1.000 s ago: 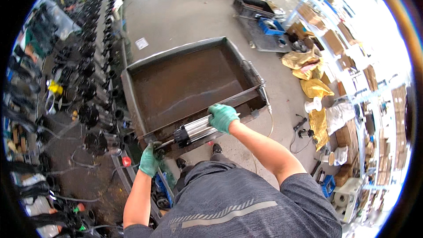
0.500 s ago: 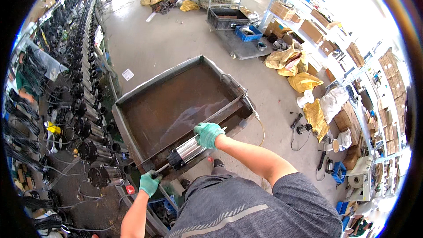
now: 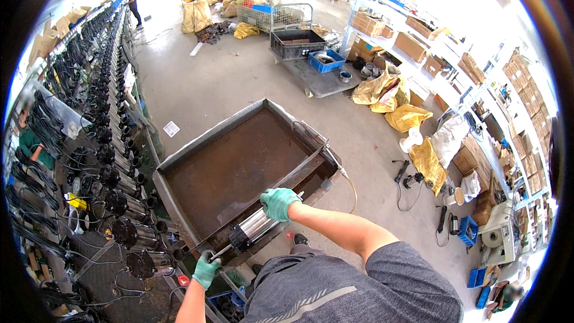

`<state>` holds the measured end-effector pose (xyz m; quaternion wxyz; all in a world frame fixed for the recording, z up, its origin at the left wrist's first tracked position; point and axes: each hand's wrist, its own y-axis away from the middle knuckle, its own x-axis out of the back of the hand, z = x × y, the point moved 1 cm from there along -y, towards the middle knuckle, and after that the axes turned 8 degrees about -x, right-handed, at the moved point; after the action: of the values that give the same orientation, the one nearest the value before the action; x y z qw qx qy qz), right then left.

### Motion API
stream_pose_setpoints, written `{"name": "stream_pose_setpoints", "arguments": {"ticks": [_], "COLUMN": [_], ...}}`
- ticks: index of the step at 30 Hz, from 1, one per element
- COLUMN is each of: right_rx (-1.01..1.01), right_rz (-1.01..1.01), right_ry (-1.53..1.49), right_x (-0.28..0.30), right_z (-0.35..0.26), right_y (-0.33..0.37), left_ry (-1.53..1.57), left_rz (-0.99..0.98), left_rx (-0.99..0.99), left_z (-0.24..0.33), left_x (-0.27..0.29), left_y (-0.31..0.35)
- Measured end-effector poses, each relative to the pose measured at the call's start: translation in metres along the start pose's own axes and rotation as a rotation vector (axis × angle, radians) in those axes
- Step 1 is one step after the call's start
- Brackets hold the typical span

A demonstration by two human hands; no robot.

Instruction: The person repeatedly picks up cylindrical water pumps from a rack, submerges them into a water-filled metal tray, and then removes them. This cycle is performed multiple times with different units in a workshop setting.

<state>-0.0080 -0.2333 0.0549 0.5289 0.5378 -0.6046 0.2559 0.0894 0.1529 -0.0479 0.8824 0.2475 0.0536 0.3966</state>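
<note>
A steel-bodied submersible pump (image 3: pixel 255 224) with a black end lies slanted along the near edge of a metal water tank (image 3: pixel 179 200). My right hand (image 3: pixel 279 204), in a green glove, is closed over the pump's upper right end. From the black end a thin rod (image 3: pixel 221 252) runs down to my left hand (image 3: pixel 205 270), also gloved in green. The left fingers are closed round the rod's lower end; whether it is a tool or part of the pump I cannot tell. A crossbar (image 3: pixel 299 166) spans the tank behind the pump, above shallow brownish water.
At left runs a long row of similar pumps (image 3: pixel 128 203) with black cables. A co-worker's green sleeve (image 3: pixel 33 146) shows beyond it. A hose (image 3: pixel 353 188) hangs at the tank's right corner. Farther off stand a flat cart (image 3: pixel 323 84), yellow sacks (image 3: pixel 406 118) and shelves (image 3: pixel 412 48).
My view has tilted up slightly, so the tank and pump sit lower in it. Both hands keep their grip; the left has shifted slightly down along with the pump.
</note>
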Motion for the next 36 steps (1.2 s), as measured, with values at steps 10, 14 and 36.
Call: {"name": "stream_pose_setpoints", "arguments": {"ticks": [10, 14, 36], "right_rx": [0.027, -0.011, 0.006], "right_rz": [0.068, 0.078, 0.016], "right_ry": [-0.017, -0.021, -0.02], "right_x": [-0.008, -0.002, 0.005], "right_z": [0.003, 0.014, -0.001], "right_y": [-0.003, 0.007, 0.004], "left_ry": [-0.414, 0.315, -1.215], "left_rz": [0.104, -0.048, 0.239], "left_rx": [-0.263, 0.618, -0.627], "left_z": [-0.024, 0.027, -0.015], "left_x": [0.005, -0.01, -0.016], "left_y": [-0.026, -0.018, -0.003]}}
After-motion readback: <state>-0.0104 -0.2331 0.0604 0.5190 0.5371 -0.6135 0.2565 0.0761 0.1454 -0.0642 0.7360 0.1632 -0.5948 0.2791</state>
